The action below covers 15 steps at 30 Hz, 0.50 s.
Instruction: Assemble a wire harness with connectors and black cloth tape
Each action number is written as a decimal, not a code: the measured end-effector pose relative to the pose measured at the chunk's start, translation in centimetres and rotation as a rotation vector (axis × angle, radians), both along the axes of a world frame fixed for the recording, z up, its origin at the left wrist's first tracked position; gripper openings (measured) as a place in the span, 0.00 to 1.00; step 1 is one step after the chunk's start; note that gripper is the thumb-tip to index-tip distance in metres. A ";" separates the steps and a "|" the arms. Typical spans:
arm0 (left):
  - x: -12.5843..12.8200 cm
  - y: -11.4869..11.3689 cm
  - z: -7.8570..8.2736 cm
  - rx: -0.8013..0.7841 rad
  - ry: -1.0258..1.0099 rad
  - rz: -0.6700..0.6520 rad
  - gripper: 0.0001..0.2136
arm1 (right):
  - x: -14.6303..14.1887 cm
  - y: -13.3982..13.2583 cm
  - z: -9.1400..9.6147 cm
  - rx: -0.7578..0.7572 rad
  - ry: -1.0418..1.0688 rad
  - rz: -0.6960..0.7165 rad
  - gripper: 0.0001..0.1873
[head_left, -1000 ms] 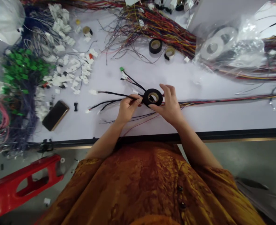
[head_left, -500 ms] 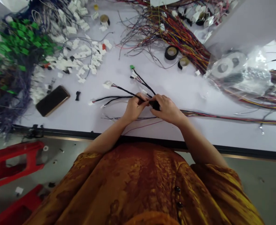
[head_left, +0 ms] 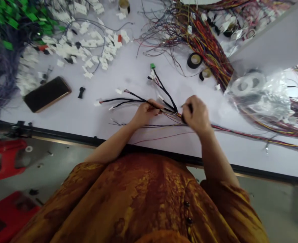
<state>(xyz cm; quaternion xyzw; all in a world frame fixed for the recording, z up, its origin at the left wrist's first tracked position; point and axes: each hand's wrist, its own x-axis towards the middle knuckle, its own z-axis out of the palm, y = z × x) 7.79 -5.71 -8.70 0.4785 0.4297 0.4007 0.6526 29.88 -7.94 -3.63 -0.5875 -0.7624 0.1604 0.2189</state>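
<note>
Two bare hands work over the white tabletop point(head_left: 128, 76) in the head view, the only one I have on my screen. From where I sit, the left hand point(head_left: 149, 112) has a narrow pinch on a branch of the black-wrapped, forked wire harness point(head_left: 174, 106). That harness lies in front of the person, its green plastic connector point(head_left: 152, 65) pointing away and a small white plastic connector point(head_left: 97, 103) out to the left. The right hand point(head_left: 196, 113) is curled around a dark object point(head_left: 190, 108), which I take to be the black tape roll seen a second ago; the fingers hide most of it, so I can't read how firm the hold is.

What has just changed is the spacing: the hands were nearly meeting, and now the right one has drawn off to the right. I judge this gives the work room, since the fork and a short stretch of coloured wire show between them. Beyond the right wrist, the long red-and-yellow wire bundle point(head_left: 236, 131) runs on. A spare ring of black tape point(head_left: 190, 62) lies farther back, untouched.
</note>
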 end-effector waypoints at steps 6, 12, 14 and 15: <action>-0.3 -0.2 0.6 -0.080 -0.043 0.076 0.14 | 3.2 2.8 -1.5 0.084 -0.058 -0.169 0.21; 0.0 -0.1 0.9 0.129 0.124 0.108 0.12 | -3.3 -0.1 -1.5 -0.101 0.238 0.181 0.07; -0.3 -0.5 1.2 0.273 0.286 0.042 0.13 | -3.6 0.4 -1.9 -0.067 0.264 0.103 0.07; -0.5 -0.8 1.4 0.359 0.398 -0.015 0.15 | -3.5 0.9 -2.1 -0.053 0.277 0.063 0.07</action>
